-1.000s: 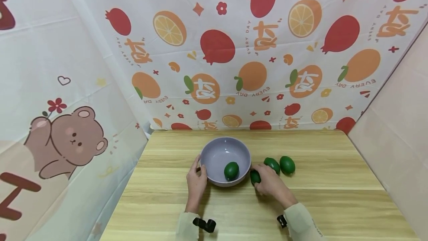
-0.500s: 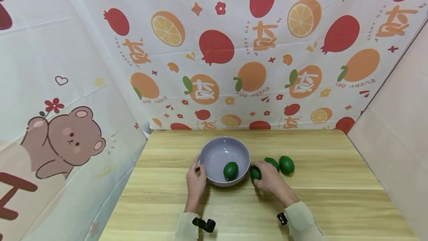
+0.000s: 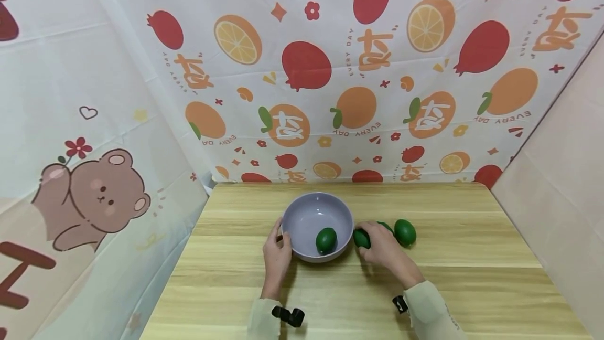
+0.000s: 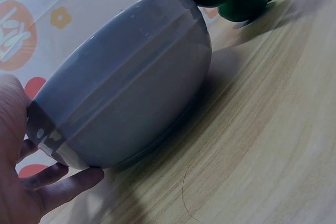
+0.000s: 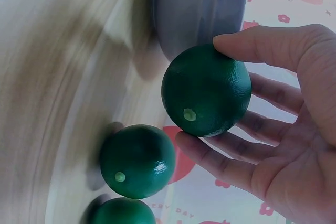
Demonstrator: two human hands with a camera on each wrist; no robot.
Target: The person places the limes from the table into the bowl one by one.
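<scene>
A round grey-purple bowl stands on the table with one green lime inside it, near its front wall. My left hand holds the bowl by its left side, thumb near the rim and fingers around the lower wall in the left wrist view. Just right of the bowl, my right hand grips a second lime between thumb and fingers. That lime is close beside the bowl's rim in the left wrist view.
Two more limes lie on the wooden table to the right: one partly hidden by my right hand in the head view, the other beyond it. A fruit-print cloth hangs behind the table.
My right hand has risen slightly with the lime, which was lower beside the bowl a second ago. The left hand and bowl stay in place.
</scene>
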